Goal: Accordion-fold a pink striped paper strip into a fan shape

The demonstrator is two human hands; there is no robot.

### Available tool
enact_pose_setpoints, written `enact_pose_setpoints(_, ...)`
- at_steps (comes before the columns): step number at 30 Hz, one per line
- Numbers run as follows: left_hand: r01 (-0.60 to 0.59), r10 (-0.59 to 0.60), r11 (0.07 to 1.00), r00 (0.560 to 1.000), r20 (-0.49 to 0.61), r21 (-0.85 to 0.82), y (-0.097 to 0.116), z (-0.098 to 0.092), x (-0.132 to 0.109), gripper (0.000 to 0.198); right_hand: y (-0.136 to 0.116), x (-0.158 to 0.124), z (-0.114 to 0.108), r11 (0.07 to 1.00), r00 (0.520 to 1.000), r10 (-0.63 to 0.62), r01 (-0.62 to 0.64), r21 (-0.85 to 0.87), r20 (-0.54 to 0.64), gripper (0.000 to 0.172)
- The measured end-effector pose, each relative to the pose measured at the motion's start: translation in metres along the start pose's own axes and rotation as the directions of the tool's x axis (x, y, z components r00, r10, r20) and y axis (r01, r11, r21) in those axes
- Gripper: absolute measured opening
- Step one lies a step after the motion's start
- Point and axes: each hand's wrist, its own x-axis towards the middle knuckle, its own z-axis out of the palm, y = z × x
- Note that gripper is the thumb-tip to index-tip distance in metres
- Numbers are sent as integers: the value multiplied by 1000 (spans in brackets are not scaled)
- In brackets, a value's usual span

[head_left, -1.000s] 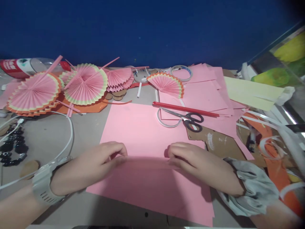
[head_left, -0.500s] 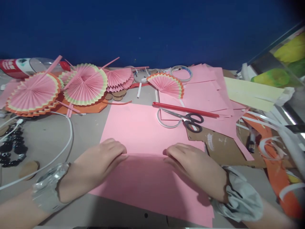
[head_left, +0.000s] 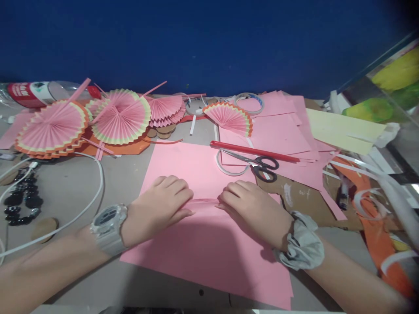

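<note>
A pink sheet of paper (head_left: 203,257) lies in front of me, with narrow folded layers along a crosswise edge between my hands. My left hand (head_left: 157,207), with a pale watch (head_left: 109,226) on its wrist, pinches the left part of that fold between thumb and curled fingers. On the right part, my right hand (head_left: 253,209) grips the fold likewise; a grey-green scrunchie (head_left: 301,244) circles that wrist. Both sets of fingertips partly hide the folded edge. Black-handled scissors (head_left: 262,168) and a red pen-like stick (head_left: 255,152) lie just beyond my right hand.
Pleated paper fans (head_left: 121,115) line the back left beside a plastic bottle (head_left: 36,93). Stacked pink sheets (head_left: 278,126), a tape roll (head_left: 249,103) and cardboard (head_left: 304,200) lie back right. A white cable (head_left: 101,174) and black beads (head_left: 24,198) are at left.
Both hands have moved slightly away from me along with the folded edge, and closer together, the left one shifting right. The view has shifted a little.
</note>
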Motion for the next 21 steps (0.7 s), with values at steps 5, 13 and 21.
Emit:
enact_pose_setpoints(5,-34,34,999,999,-19,-6,8,6,14,24,-5,5,-1,999,1000,-4,5,38,-25,19)
enact_pose_setpoints(13,-36,29,993,998,-61,-117,4,8,13,20,-10,16,7,989,996,-74,80,125,-54,20)
enact_pose_setpoints(21,13,-20,992,998,-53,-123,-4,2,3,21,-14,22,1,993,997,-71,74,89,-36,20)
